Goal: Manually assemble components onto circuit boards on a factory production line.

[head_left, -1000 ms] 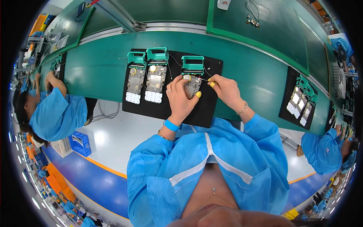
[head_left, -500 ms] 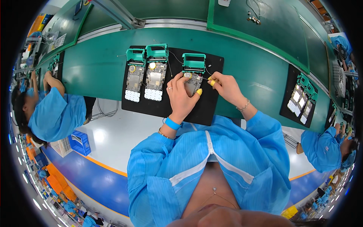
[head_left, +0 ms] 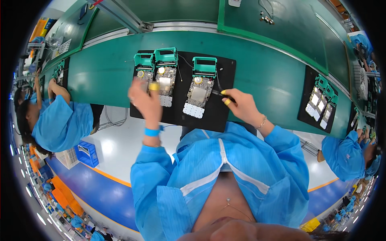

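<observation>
My left hand [head_left: 146, 100], blurred by motion, is over the leftmost circuit board [head_left: 144, 78], covering its lower part. Whether its fingers touch the board cannot be told. Beside it lies a second circuit board [head_left: 165, 82], joined to a green plastic frame [head_left: 166, 54]. A third circuit board [head_left: 199, 94] lies uncovered at the right, with a round gold-rimmed part and a white lower end; its green frame [head_left: 204, 66] sits above it. My right hand [head_left: 242, 105], with yellow finger cots, pinches thin dark tweezers [head_left: 217, 92] just right of this board.
A black mat [head_left: 177, 113] lies under the boards on the green workbench [head_left: 265, 64]. A metal post [head_left: 120, 16] and a raised green-edged panel [head_left: 277, 40] stand behind. Co-workers in blue sit left and right; another black mat [head_left: 303, 96] with boards is at the right.
My left hand has left the right-hand board and moved left to the leftmost one. My right hand has drawn the tweezers slightly down and away from the right-hand board.
</observation>
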`<state>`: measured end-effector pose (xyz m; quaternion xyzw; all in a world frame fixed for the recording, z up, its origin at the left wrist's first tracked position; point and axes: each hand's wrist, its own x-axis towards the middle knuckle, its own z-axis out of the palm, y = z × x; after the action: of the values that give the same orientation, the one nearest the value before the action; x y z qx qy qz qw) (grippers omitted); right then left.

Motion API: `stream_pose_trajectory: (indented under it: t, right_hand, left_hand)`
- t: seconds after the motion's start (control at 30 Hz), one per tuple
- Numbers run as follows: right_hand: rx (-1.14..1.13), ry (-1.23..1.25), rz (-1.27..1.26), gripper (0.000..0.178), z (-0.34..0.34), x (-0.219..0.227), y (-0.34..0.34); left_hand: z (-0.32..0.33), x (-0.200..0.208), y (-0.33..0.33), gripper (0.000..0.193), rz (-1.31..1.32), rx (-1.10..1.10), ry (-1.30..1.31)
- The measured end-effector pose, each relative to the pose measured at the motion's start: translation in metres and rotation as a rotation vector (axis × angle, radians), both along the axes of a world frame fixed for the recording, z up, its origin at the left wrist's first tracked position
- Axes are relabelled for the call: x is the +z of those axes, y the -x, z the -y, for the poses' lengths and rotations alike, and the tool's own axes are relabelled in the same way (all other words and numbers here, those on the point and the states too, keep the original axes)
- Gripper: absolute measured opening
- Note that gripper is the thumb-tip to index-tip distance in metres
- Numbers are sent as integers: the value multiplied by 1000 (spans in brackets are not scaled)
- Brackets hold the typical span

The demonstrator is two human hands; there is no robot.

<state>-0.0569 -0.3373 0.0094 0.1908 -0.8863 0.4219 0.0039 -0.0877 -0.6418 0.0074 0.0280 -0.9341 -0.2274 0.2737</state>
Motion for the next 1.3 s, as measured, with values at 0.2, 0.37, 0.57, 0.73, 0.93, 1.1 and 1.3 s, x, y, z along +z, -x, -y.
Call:
stream_pose_trajectory:
  t: [0.2,0.37,0.57,0.73,0.93,1.1,1.3]
  right_hand:
    - [58,60,-7,19,17,-12,-6]
    - [-129,155,175,17,26,19,-10]
    - [-211,115,60,17,110,31,35]
    - [-330,-294,2,14,130,18,49]
    - [-371,-415,-64,13,135,18,55]
    - [-358,-507,-127,13,136,18,63]
    - [-279,-486,-152,10,128,10,72]
  left_hand:
    - [90,-39,25,32,227,81,-272]
    - [63,-36,12,32,159,61,-197]
    - [48,-14,17,46,261,-68,-354]
    - [25,-4,14,40,129,-223,-119]
    - [-8,-10,38,37,143,-402,-45]
    - [-19,-13,47,43,156,-419,-28]
    - [-22,-13,46,46,167,-431,-39]
